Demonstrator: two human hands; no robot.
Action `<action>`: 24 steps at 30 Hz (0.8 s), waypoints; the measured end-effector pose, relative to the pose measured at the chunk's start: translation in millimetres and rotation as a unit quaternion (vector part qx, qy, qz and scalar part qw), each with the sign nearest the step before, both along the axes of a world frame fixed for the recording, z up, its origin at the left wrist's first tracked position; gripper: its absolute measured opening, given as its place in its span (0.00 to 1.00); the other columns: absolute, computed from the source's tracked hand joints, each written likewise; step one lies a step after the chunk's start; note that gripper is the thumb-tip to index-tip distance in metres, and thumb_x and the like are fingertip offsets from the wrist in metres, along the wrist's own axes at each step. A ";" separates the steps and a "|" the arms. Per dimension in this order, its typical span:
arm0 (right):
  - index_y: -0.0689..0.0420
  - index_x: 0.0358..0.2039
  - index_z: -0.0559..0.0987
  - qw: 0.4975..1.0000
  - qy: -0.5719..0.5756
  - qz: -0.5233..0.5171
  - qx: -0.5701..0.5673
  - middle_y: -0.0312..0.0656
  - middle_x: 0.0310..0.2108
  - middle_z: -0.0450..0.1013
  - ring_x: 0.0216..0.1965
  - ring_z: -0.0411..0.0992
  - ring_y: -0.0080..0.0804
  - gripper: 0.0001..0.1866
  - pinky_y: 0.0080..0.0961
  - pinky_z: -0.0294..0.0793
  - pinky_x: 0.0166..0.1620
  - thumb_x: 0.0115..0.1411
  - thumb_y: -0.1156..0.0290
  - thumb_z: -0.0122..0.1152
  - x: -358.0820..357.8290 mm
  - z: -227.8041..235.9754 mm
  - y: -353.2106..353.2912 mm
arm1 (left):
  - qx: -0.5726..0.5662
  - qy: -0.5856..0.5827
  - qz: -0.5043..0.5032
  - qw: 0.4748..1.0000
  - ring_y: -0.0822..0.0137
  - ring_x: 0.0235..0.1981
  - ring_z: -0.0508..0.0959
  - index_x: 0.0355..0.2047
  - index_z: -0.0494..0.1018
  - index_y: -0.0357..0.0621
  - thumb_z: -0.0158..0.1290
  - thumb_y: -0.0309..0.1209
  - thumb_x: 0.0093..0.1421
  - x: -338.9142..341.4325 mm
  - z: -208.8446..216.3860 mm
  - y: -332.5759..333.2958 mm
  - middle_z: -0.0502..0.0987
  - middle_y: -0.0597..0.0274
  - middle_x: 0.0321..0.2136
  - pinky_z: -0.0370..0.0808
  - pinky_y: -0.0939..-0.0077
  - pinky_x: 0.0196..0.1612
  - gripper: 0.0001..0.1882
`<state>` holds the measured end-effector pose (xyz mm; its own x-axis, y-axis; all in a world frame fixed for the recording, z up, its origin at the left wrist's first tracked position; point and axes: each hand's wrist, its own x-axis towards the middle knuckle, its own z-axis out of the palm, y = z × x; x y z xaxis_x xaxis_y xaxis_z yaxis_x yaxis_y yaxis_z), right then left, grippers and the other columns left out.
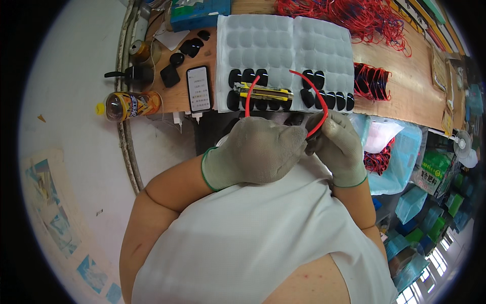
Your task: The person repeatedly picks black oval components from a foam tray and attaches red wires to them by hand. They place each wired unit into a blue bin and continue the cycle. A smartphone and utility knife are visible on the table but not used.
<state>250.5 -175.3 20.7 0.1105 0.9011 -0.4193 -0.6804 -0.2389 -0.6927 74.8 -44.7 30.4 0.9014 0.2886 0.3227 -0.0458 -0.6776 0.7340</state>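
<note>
My left hand (258, 149), in a grey glove with a green cuff, is closed over something hidden beneath it; a red wire (250, 96) rises from it toward the tray. My right hand (338, 147), also gloved, pinches the lower end of a second curved red wire (315, 96) and a small dark part between the fingers. Both hands meet just in front of my chest. Beyond them lies a white moulded tray (283, 40) holding several black oval pieces (248, 76), with a yellow utility knife (266, 92) lying across it.
A phone (198, 88) lies left of the tray beside loose black pieces (190, 47) and a lying drink bottle (132, 104). Bundles of red wire (354, 17) cover the bench's far side. Blue plastic bags (400, 157) sit at my right.
</note>
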 end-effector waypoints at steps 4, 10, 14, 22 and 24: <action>0.62 0.42 0.79 1.000 0.027 0.001 0.012 0.42 0.35 0.79 0.32 0.75 0.27 0.15 0.26 0.75 0.33 0.67 0.61 0.58 11.2 -7.3 -9.7 | 0.019 -0.004 -0.007 1.000 0.56 0.15 0.75 0.34 0.74 0.36 0.58 0.25 0.57 11.7 -1.2 -6.4 0.71 0.58 0.13 0.73 0.64 0.20 0.06; 0.63 0.41 0.79 0.999 0.008 -0.040 0.001 0.43 0.33 0.78 0.30 0.74 0.29 0.16 0.25 0.74 0.32 0.67 0.61 0.57 22.3 -5.5 -20.4 | -0.055 0.048 -0.031 0.997 0.56 0.19 0.77 0.39 0.73 0.34 0.52 0.24 0.63 27.7 -1.1 -13.6 0.74 0.55 0.20 0.74 0.65 0.25 0.06; 0.65 0.40 0.80 0.998 -0.035 -0.055 0.002 0.42 0.32 0.76 0.30 0.73 0.27 0.16 0.24 0.72 0.33 0.65 0.63 0.57 30.5 3.3 -23.0 | -0.203 0.078 -0.048 0.975 0.58 0.21 0.76 0.41 0.72 0.35 0.45 0.26 0.67 37.2 7.3 -14.3 0.74 0.56 0.22 0.73 0.66 0.28 0.08; 0.64 0.40 0.81 0.979 -0.198 -0.041 0.017 0.35 0.34 0.75 0.32 0.69 0.18 0.10 0.18 0.69 0.37 0.57 0.77 0.63 22.9 42.7 -26.6 | -0.231 0.050 -0.057 0.970 0.58 0.23 0.76 0.44 0.71 0.35 0.44 0.30 0.69 32.2 18.2 -13.6 0.74 0.57 0.23 0.72 0.66 0.30 0.11; 0.64 0.40 0.81 0.976 -0.216 -0.031 0.018 0.35 0.33 0.75 0.32 0.69 0.18 0.10 0.17 0.69 0.36 0.58 0.76 0.63 19.6 43.6 -22.3 | -0.254 0.059 -0.043 0.964 0.58 0.24 0.77 0.47 0.70 0.34 0.45 0.29 0.69 28.3 27.5 -12.6 0.74 0.57 0.24 0.73 0.65 0.31 0.12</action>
<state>270.1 -197.7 64.3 0.3249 0.9005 -0.2892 -0.3364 -0.1758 -0.9252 103.1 -57.3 57.8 0.9506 0.3059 0.0527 0.0187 -0.2259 0.9740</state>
